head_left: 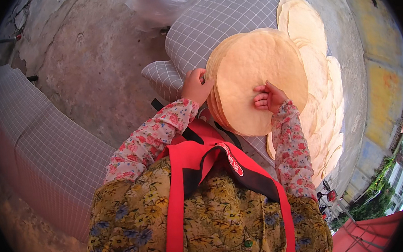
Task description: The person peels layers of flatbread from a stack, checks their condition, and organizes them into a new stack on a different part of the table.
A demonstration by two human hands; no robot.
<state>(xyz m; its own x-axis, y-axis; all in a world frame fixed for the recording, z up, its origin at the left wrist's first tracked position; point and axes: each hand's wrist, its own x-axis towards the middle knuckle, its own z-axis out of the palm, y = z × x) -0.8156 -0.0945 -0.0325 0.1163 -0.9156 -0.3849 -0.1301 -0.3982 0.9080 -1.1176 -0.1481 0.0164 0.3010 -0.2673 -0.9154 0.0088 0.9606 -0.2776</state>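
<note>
A stack of thin round flatbreads lies in front of me on a grey checked cloth. At the stack's left edge is my left hand, fingers bent and thumb along the edges of the breads; whether it grips any is hidden. My right hand is over the lower right part of the top bread. Its fingers are curled in, the thumb and index finger meet, and nothing shows between them. More flatbreads overlap in a sunlit spread to the right of the stack.
A second surface under checked cloth runs along my left. Clear plastic wrapping is at the top, by the cloth's far end. Concrete floor lies between the two cloths. A red apron hangs at my front.
</note>
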